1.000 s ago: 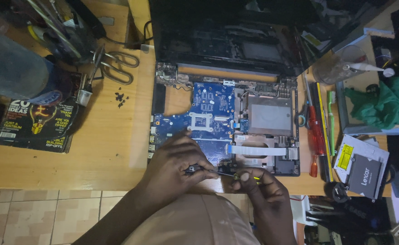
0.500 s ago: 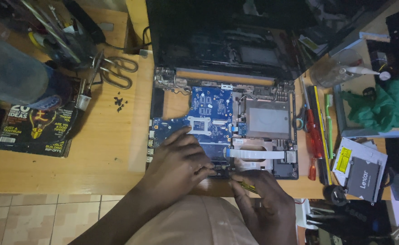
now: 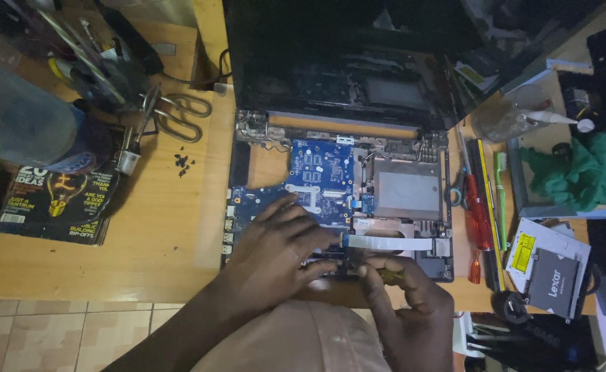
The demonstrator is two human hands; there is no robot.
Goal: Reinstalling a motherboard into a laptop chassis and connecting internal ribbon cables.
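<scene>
Nearest me, my right hand (image 3: pixel 410 303) is curled narrow around a small yellow-handled tool (image 3: pixel 390 276), its tip hidden at the front edge of the opened laptop base (image 3: pixel 337 200). Just left of it, my left hand (image 3: pixel 279 244) lies flat, fingers spread and pressing on the blue circuit board (image 3: pixel 317 179), holding nothing. A white ribbon cable (image 3: pixel 389 242) runs right from between my hands. Beyond the board, the dark laptop screen (image 3: pixel 344 62) stands open. Farther left on the wooden bench (image 3: pixel 158 227) lie tiny black screws (image 3: pixel 181 164), scissors (image 3: pixel 179 114) and a magazine (image 3: pixel 58 203); red screwdrivers (image 3: pixel 477 220) rest to the right.
</scene>
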